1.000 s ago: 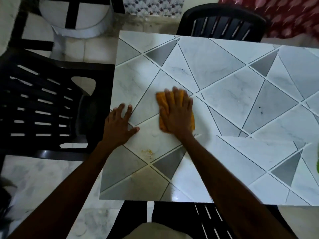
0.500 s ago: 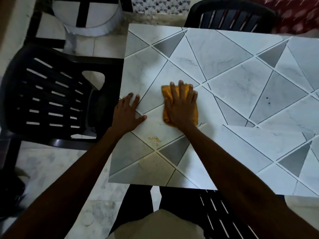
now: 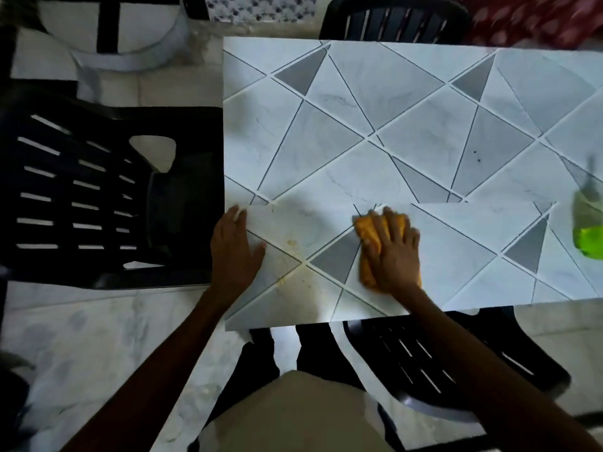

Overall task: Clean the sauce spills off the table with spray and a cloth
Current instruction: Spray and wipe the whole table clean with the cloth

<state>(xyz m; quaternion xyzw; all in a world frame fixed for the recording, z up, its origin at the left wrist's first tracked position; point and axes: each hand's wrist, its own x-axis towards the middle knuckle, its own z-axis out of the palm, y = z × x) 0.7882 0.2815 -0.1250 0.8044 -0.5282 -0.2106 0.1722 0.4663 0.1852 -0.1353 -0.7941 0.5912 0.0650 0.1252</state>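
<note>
While the cloth [image 3: 366, 234] is pressed to the table [image 3: 424, 93], sauce waits just to its left

We're in the wiping step, by my reading. The right hand [image 3: 393, 252] lies flat over the orange cloth in the lower middle of the frame, fingers spread and straight, pressing down rather than clutching it. The left hand [image 3: 235, 252] is planted palm-down at the table's left edge, fingers relaxed and holding nothing, most likely bracing the body.

Now the target: yellowish sauce specks [image 3: 291, 244] sit between the two hands, with a fainter smear [image 3: 293, 282] trailing toward the near edge. The cloth is near them but not on them, so the next move looks like a sweep leftward across that patch, with enough pressure to lift residue and not just spread it. The smear looks thin and dried at its edges, so another spritz may be wanted.

The spray bottle [image 3: 587, 230], green and blurred, stands at the far right of the frame, well apart from both hands.

The cloth itself is bunched into a thick pad, its orange folds showing at the fingertips and beside the wrist
</note>
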